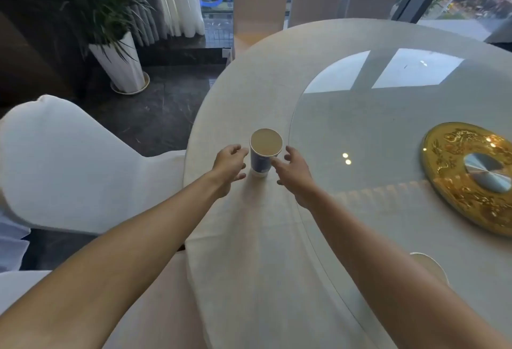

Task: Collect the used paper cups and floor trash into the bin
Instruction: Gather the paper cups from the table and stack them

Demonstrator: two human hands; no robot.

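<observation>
The paper cup (265, 151) stands upright on the table (249, 237) near its left edge, just outside the glass turntable's rim. It looks light and thin-walled, easy to crush or tip, and whether liquid remains inside I cannot tell; a gentle hold around the mid-wall seems best. Both hands flank it with fingers spread and empty: the left hand (228, 164) just beside it, the right hand (295, 171) with 1 fingertip at the rim, contact unclear.

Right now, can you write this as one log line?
left hand: open, beside paper cup | right hand: open, fingertip at rim | cup: upright on table
</observation>
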